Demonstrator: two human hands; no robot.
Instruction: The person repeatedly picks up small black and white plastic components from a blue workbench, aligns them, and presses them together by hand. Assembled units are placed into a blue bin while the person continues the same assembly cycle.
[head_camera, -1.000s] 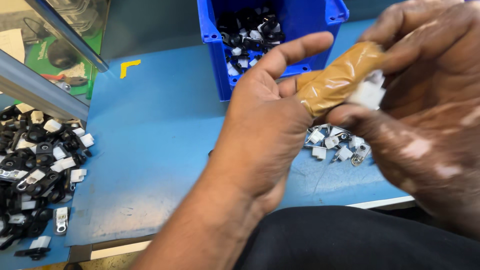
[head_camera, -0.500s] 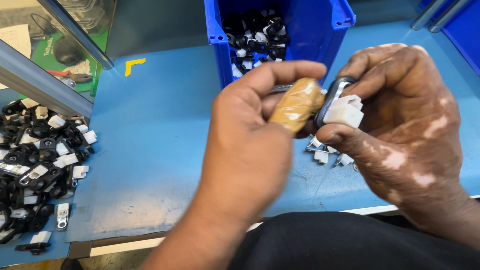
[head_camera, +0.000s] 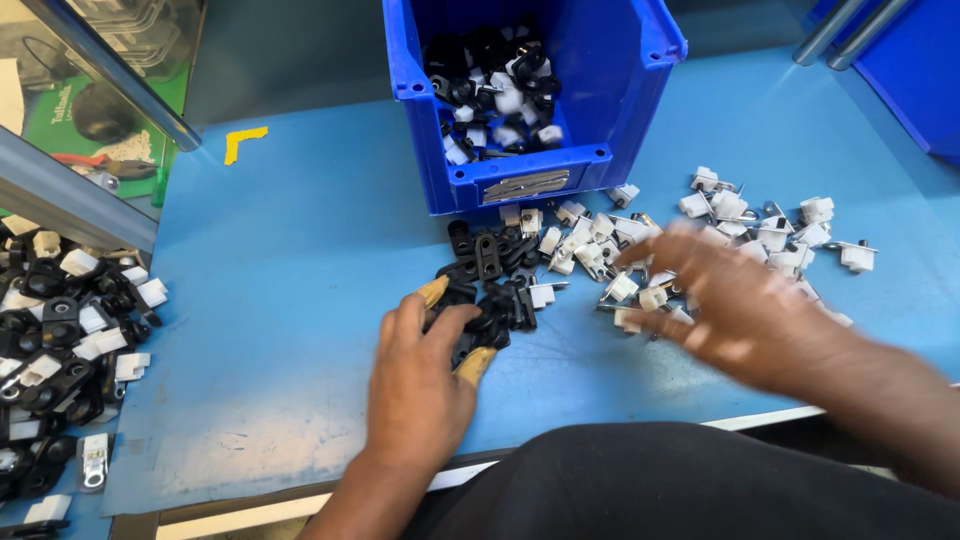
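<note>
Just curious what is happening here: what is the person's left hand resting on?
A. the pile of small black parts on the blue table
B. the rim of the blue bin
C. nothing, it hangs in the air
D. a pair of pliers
A: the left hand lies with its fingers on the black parts heaped on the blue table, in front of the blue bin.

The single head-worn view looks steeply down, close over the blue tabletop (head_camera: 300, 300) toward the blue bin (head_camera: 540, 110).
</note>
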